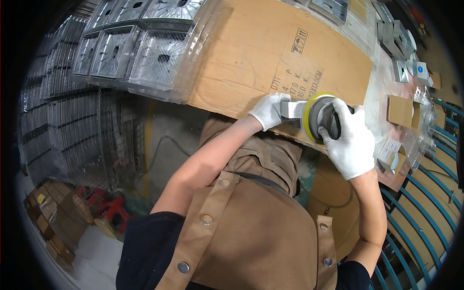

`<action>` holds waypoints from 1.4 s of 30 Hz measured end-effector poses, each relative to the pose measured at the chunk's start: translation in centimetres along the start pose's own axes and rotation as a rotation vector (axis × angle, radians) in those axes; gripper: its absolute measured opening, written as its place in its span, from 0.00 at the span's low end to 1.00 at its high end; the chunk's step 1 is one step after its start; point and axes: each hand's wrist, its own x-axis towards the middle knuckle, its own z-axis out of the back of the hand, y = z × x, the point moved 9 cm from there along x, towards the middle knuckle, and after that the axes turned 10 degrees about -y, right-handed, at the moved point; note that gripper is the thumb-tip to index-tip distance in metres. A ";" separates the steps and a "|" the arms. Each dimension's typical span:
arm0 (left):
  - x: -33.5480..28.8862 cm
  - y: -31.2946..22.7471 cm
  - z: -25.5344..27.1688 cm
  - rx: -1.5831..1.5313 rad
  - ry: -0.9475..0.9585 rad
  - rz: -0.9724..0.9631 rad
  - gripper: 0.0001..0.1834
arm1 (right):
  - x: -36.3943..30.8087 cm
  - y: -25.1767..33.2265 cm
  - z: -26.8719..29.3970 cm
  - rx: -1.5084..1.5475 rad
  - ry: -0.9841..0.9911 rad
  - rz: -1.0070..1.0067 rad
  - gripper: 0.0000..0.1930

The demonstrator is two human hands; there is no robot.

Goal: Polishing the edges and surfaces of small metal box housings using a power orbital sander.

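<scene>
My left hand, in a white glove, grips one end of a small silver metal piece with a boxy shape. In my gloved right hand is a round black hand sander, with my fingers wrapped around its body. A yellow pad rims the sander and faces the metal piece; its edge meets or nearly meets that piece, and I cannot tell which. Both hands are over the near edge of a flattened cardboard sheet that covers the worktable.
Silver metal trays in clear plastic lie at the left of the table. Tall stacks of similar trays stand beyond. At the right are an open cardboard box, small metal boxes and blue curved bars. A red object sits low left.
</scene>
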 end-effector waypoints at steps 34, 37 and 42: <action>-1.1 5.2 -3.3 -0.384 0.120 0.296 0.12 | -0.2 -11.3 2.8 -0.097 -0.221 -0.223 0.34; -1.7 6.5 -4.3 -0.547 0.167 0.412 0.12 | -0.6 -10.4 4.2 -0.002 -0.356 -0.163 0.35; -1.2 5.2 -2.7 -0.504 0.002 0.222 0.15 | 0.9 -5.8 3.6 -0.048 -0.263 -0.050 0.35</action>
